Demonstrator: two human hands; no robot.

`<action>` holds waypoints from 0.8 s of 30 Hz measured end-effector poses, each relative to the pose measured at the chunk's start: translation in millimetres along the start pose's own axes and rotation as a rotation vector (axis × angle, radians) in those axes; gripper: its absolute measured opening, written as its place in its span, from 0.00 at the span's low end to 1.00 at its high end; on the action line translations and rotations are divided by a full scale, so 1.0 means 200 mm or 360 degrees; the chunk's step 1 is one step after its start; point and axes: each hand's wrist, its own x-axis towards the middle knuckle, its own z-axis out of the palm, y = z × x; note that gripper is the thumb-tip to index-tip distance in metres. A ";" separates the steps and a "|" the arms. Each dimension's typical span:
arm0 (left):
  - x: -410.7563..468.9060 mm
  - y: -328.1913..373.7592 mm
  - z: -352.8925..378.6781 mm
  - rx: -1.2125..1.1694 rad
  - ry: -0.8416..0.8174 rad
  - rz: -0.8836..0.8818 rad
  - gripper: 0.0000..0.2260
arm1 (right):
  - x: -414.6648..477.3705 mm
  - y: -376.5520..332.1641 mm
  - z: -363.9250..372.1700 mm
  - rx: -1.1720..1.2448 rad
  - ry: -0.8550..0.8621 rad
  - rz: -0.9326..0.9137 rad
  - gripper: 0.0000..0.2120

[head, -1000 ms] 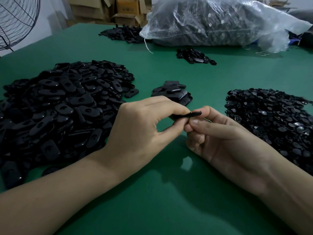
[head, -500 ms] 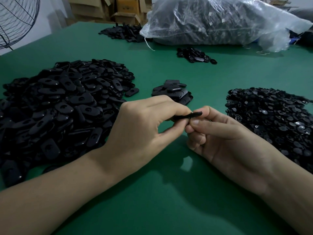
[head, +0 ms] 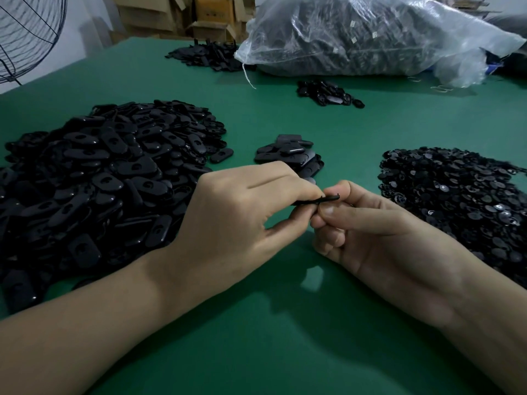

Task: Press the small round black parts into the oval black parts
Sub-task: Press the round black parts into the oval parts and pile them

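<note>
1. On the left of the green table (head: 285, 337) lies a big heap of oval black parts (head: 99, 181), many showing a hole in the face.
2. Just right of the heap, the left hand (head: 242, 212) pinches one oval part (head: 316, 200) between thumb and curled fingers. It holds the part edge-on above the table, between the two hands.
3. Behind the hands sits a small stack (head: 288, 155) of ovals, probably finished pieces, though that cannot be told from here.
4. The right hand (head: 385, 232) grips the same part's right end with thumb over forefinger, its other fingers curled under. The small round part is hidden by the fingertips, so whether it is seated cannot be told.
5. At the far right lies the heap of small round black parts (head: 456, 195), well apart from the ovals.
6. The step in hand looks like the press itself. The next move calls for a firm squeeze square to the oval's face while the left hand braces it, until the round piece sits flush.
</note>
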 end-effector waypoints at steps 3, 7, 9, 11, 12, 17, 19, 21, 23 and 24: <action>0.00 -0.01 0.01 -0.0006 0.0006 0.0006 0.03 | 0.00 0.00 0.01 -0.0012 0.0040 0.0011 0.11; 0.00 -0.02 0.02 -0.0139 0.0025 -0.0121 0.02 | 0.00 -0.01 0.03 -0.0105 0.0076 -0.0061 0.09; 0.00 -0.03 0.02 -0.0185 0.0018 -0.0177 0.02 | -0.01 -0.01 0.04 -0.0239 0.0091 -0.0161 0.10; 0.00 -0.03 0.02 -0.0228 -0.0013 -0.0237 0.03 | -0.01 -0.01 0.05 -0.0402 0.0123 -0.0281 0.10; 0.00 -0.03 0.02 -0.0244 -0.0034 -0.0267 0.03 | -0.01 -0.01 0.06 -0.0463 0.0139 -0.0329 0.09; 0.01 -0.03 0.02 -0.0335 -0.0083 -0.0342 0.04 | -0.02 -0.01 0.06 -0.0684 0.0172 -0.0451 0.08; 0.01 -0.03 0.02 -0.0361 -0.0089 -0.0351 0.04 | -0.02 -0.01 0.06 -0.0740 0.0193 -0.0468 0.09; 0.01 -0.02 0.03 -0.0369 -0.0052 -0.0358 0.03 | -0.02 -0.01 0.06 -0.0643 0.0194 -0.0411 0.07; 0.01 -0.02 0.03 -0.0357 0.0001 -0.0356 0.04 | -0.02 0.00 0.06 -0.0444 0.0186 -0.0305 0.06; 0.00 -0.01 0.04 -0.0358 0.0016 -0.0349 0.05 | -0.02 0.00 0.07 -0.0369 0.0190 -0.0262 0.06</action>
